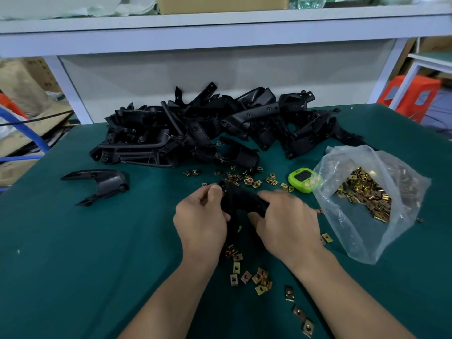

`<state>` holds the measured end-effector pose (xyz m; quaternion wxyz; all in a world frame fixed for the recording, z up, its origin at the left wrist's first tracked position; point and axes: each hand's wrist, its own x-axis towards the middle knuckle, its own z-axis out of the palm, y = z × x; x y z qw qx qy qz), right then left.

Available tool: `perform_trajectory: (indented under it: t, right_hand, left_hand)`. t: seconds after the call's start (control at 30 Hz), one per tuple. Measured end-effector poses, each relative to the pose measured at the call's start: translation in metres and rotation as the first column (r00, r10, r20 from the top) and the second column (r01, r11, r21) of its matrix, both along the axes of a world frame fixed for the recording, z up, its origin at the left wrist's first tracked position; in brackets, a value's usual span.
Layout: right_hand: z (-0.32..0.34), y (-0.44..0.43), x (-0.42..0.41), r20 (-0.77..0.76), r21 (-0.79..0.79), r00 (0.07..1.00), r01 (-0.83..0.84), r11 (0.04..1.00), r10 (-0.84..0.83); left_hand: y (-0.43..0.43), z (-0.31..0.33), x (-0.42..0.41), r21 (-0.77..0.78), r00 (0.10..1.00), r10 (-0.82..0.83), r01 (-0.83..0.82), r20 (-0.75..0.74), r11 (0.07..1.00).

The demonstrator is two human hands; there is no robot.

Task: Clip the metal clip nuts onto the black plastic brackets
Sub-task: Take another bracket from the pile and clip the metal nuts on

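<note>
A black plastic bracket point(241, 200) is held just above the green table between both hands. My left hand point(200, 222) grips its left end, thumb up near the top. My right hand point(287, 222) grips its right arm with fingers curled over it; I cannot tell whether a clip nut is under those fingers. Brass-coloured clip nuts point(260, 280) lie loose below the hands, and more clip nuts point(247, 178) are scattered beyond them. A large heap of black brackets point(210, 128) fills the back of the table. One bracket point(100, 183) lies alone at the left.
A clear plastic bag point(367, 192) full of clip nuts lies open at the right. A small green timer point(302, 179) sits beside it. The green table point(73, 265) ends at a white shelf frame point(220, 28) behind. Orange stools point(411, 94) stand far right.
</note>
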<state>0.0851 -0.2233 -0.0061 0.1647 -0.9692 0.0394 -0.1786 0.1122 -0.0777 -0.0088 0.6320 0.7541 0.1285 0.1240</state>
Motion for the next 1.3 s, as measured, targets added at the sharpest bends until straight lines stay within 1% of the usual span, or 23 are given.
perform_trajectory:
  t: [0.07,0.1,0.17,0.23,0.43,0.57,0.67,0.73,0.83,0.9,0.97,1.07,1.13,1.17,1.23,1.3]
  right_hand:
    - [-0.001,-0.001,0.001,0.013,0.022,1.0,0.013,1.0,-0.013]
    - [-0.002,-0.002,0.001,0.013,0.044,1.0,0.019,0.999,-0.02]
    - [-0.002,-0.004,0.002,0.0,0.103,1.0,0.024,0.994,-0.025]
    - [-0.003,-0.006,0.004,-0.02,0.143,1.0,0.024,0.989,-0.021]
    - [-0.007,-0.001,0.004,-0.014,0.102,1.0,0.002,0.995,-0.001]
    - [-0.008,-0.003,0.004,-0.021,0.101,0.999,0.026,0.995,-0.024]
    - [-0.006,-0.008,0.006,-0.022,0.087,0.998,0.055,0.995,-0.053]
    - [-0.005,-0.01,0.007,-0.026,0.094,0.998,0.066,0.993,-0.064]
    - [-0.005,-0.012,0.007,-0.032,0.091,0.997,0.073,0.993,-0.07]
    - [-0.006,-0.011,0.007,-0.02,0.095,0.998,0.065,0.993,-0.064]
    - [-0.008,-0.011,0.007,-0.007,0.118,0.999,0.051,0.992,-0.051]
    - [-0.008,-0.009,0.007,-0.004,0.177,0.999,0.037,0.984,-0.037]
    - [-0.009,-0.011,0.009,-0.013,0.202,0.998,0.065,0.977,-0.064]
    - [-0.009,-0.012,0.01,-0.025,0.212,0.996,0.087,0.973,-0.084]
    - [-0.009,-0.016,0.012,-0.04,0.265,0.993,0.116,0.957,-0.109]
    - [-0.009,-0.02,0.013,-0.038,0.316,0.992,0.125,0.941,-0.119]
  left_hand:
    - [0.0,0.002,-0.001,0.172,0.998,-0.057,0.056,0.001,0.984]
    - [0.001,0.003,-0.001,0.272,0.997,-0.078,0.077,-0.007,0.959]
    - [0.003,0.006,0.002,0.438,0.998,-0.055,0.064,-0.033,0.897]
    - [0.004,0.007,0.003,0.544,0.999,-0.008,0.032,-0.046,0.838]
    - [0.003,0.003,0.002,0.635,0.999,-0.038,0.021,0.013,0.772]
    - [0.001,0.0,0.0,0.646,0.998,-0.068,0.049,0.004,0.762]
    - [-0.001,-0.003,-0.001,0.674,0.995,-0.095,0.073,-0.005,0.735]
    - [-0.002,-0.004,-0.001,0.704,0.996,-0.084,0.054,0.007,0.708]
    - [-0.002,-0.005,0.001,0.776,0.997,-0.076,0.026,0.028,0.63]
    - [-0.002,-0.006,0.002,0.794,0.996,-0.084,0.024,0.034,0.607]
    - [-0.002,-0.008,0.003,0.778,0.995,-0.09,0.023,0.043,0.628]
    - [-0.001,-0.008,0.004,0.757,0.988,-0.119,0.002,0.1,0.654]
    - [0.001,-0.005,0.006,0.719,0.975,-0.194,0.06,0.106,0.693]
    - [0.005,-0.003,0.01,0.67,0.969,-0.227,0.106,0.096,0.735]
    - [0.02,0.001,0.024,0.553,0.974,-0.221,0.152,0.059,0.819]
    - [0.043,0.005,0.036,0.507,0.976,-0.217,0.193,-0.013,0.84]
